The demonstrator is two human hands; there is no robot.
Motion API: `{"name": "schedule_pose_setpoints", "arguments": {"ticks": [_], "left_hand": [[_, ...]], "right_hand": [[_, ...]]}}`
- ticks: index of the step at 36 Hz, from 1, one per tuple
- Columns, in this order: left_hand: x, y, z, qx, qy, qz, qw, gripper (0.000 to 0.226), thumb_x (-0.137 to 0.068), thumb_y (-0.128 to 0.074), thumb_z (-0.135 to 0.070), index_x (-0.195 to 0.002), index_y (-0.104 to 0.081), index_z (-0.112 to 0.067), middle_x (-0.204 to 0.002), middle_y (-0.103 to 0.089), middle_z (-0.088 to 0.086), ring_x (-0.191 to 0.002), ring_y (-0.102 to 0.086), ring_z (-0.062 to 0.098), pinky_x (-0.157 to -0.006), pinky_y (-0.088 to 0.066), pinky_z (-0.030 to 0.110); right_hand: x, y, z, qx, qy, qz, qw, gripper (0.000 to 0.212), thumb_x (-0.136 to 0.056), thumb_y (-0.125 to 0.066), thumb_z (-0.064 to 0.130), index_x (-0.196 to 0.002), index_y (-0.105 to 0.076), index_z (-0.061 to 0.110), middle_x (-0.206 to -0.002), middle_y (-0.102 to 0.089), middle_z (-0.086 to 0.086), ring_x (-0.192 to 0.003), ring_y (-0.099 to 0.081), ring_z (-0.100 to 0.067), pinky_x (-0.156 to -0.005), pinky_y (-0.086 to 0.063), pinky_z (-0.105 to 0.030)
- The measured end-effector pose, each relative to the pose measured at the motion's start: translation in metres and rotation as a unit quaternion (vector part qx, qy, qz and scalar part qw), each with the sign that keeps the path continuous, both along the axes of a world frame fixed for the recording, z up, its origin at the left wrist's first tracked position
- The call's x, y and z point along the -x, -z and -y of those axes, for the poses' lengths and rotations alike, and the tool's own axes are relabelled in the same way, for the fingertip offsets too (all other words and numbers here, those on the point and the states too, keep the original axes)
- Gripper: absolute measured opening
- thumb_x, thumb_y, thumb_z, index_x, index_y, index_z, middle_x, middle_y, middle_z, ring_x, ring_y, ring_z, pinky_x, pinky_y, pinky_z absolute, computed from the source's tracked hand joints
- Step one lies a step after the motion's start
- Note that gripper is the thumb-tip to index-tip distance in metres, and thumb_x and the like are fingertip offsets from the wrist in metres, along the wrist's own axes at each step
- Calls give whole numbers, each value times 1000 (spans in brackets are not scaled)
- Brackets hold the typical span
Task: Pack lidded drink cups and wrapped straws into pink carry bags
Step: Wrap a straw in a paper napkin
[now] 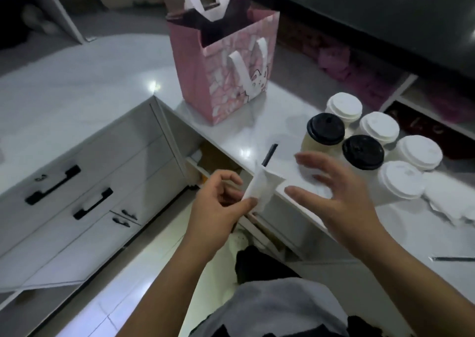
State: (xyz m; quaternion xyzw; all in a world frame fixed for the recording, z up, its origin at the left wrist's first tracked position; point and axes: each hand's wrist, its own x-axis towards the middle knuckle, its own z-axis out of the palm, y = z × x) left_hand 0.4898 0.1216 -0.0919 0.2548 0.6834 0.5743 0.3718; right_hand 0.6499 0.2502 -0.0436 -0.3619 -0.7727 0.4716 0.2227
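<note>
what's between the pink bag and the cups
Bare white counter separates the pink bag from the cups in the head view.

A pink bag (226, 64) with white handles stands upright and open at 12 o'clock. Six lidded cups (370, 146) cluster upright at 3 o'clock: two with black lids (326, 128), four with white lids (379, 127). At centre, a black straw (269, 154) pokes up out of a white wrapper (262, 187).

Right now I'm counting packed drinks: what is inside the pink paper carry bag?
The pink paper carry bag stands open, but its interior looks dark; no cup or straw shows, and its bottom is hidden.
</note>
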Motion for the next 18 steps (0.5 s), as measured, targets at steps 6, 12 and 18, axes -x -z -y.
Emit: {"name": "schedule_pose_setpoints", "arguments": {"ticks": [6,12,18], "left_hand": [[55,-29,-29,-88,-15,118,989,42,-65,-83,-10,-100,-60,-14,-84,-64,10,-82,-64,23,-78,-57,47],[116,-43,-72,-37,-61,80,994,39,-64,-87,-15,-94,-62,-20,-94,-62,28,-78,-64,29,-63,-54,39],[166,-54,-127,-60,-48,64,995,33,-62,-86,-10,-85,-65,-19,-80,-65,12,-73,-59,30,-68,-48,48]], "right_hand": [[86,7,-43,372,-157,-101,909,69,-59,-84,21,-124,-64,18,-116,-69,-9,-109,-66,-25,-87,-52,-32],[170,-6,-78,364,-130,-189,903,24,-68,-75,4,-92,-79,7,-88,-75,-10,-80,-70,-17,-69,-54,-23],[218,-23,-128,315,-90,-248,912,22,-66,-72,5,-84,-82,16,-78,-76,-4,-70,-71,-12,-61,-52,-18]]}}
